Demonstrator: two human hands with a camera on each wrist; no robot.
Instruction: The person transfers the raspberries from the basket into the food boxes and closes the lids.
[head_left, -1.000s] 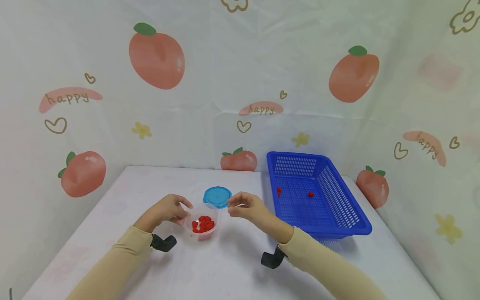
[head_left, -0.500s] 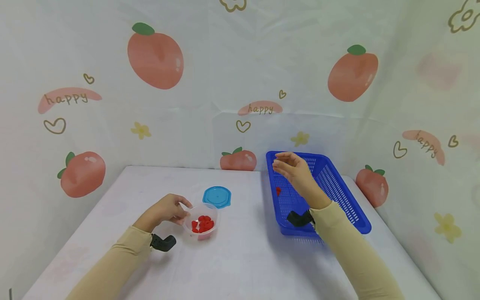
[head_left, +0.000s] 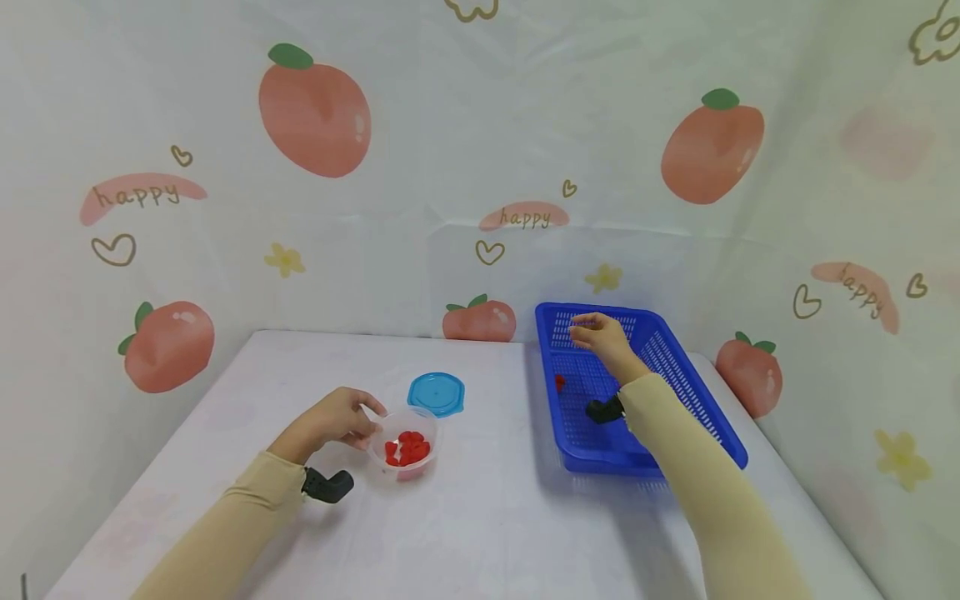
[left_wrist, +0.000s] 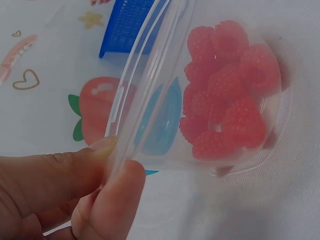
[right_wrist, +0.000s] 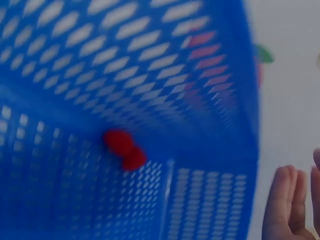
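My left hand (head_left: 337, 423) pinches the rim of a clear round plastic tub (head_left: 431, 423) between thumb and finger. Several red raspberries (left_wrist: 225, 87) lie in the bottom of the tub, as the left wrist view shows close up. My right hand (head_left: 606, 343) is held over the far part of a blue perforated basket (head_left: 690, 463), fingers loosely bent, with nothing visible between them. Inside that basket, two raspberries (right_wrist: 120, 143) sit touching near a side wall; in the head view they are the red spot by the left wall. The right arm hides part of the basket floor.
A blue lid (head_left: 437, 395) lies flat on the white-covered table (head_left: 465, 533) just behind the tub. The basket stands at the table's right side, near the fruit-printed backdrop (head_left: 405, 167).
My right hand has moved from beside the tub, right and away from me, to over the basket, shifting slightly further right lately. My left hand and the tub stay put.
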